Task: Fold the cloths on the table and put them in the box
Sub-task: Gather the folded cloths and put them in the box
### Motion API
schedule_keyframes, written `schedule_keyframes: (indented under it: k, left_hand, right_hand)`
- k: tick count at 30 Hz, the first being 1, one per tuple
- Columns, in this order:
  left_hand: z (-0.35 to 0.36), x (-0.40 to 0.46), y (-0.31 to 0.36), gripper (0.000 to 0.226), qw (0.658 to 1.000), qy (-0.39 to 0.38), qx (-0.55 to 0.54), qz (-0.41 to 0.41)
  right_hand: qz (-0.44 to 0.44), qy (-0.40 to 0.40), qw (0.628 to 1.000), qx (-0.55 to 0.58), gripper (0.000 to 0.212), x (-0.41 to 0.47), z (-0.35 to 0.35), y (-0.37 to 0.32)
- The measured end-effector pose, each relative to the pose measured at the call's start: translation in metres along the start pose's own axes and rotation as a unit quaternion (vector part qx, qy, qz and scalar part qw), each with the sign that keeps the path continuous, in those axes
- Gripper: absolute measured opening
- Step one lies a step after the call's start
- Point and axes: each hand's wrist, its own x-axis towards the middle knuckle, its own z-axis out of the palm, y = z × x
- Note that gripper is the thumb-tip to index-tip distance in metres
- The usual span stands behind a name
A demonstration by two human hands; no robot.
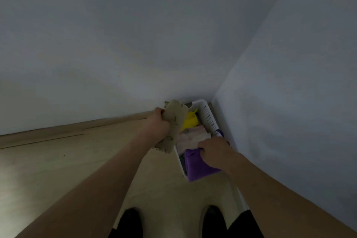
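A white perforated box (209, 118) stands on the wooden floor in the corner of the room. Inside lie a yellow cloth (190, 121), a pale pink cloth (191, 138) and a purple cloth (197, 168) at the near end. My left hand (158, 123) grips a folded beige printed cloth (174, 120) and holds it over the box's left edge. Over the near end of the box, my right hand (214, 152) grips the purple cloth with curled fingers.
Two white walls (289, 83) meet just behind the box, with a wooden skirting board (77, 127) along the left one. The wooden floor (67, 170) stretches to the left. My two dark shoes (131, 220) stand at the bottom edge.
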Motion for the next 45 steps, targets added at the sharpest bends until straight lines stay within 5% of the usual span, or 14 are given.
schedule_keyframes:
  k: [10, 13, 30, 45]
  left_hand:
    - [0.075, 0.145, -0.036, 0.033, 0.960, 0.007, 0.163, 0.227]
    - [0.085, 0.159, -0.035, 0.030, 0.950, 0.003, 0.210, 0.231]
    - [0.142, 0.228, -0.067, 0.036, 0.921, -0.036, 0.309, 0.233]
    - [0.137, 0.226, -0.084, 0.029, 0.829, 0.038, 0.500, 0.248]
  right_hand:
    - [0.044, -0.031, 0.994, 0.096, 0.042, 0.162, 0.091, 0.072]
    - [0.068, -0.065, 0.993, 0.076, 0.026, 0.156, 0.084, 0.069]
    - [0.047, -0.082, 0.994, 0.061, 0.036, 0.162, 0.077, 0.091]
    - [0.055, -0.067, 0.994, 0.066, 0.036, 0.156, 0.072, 0.083]
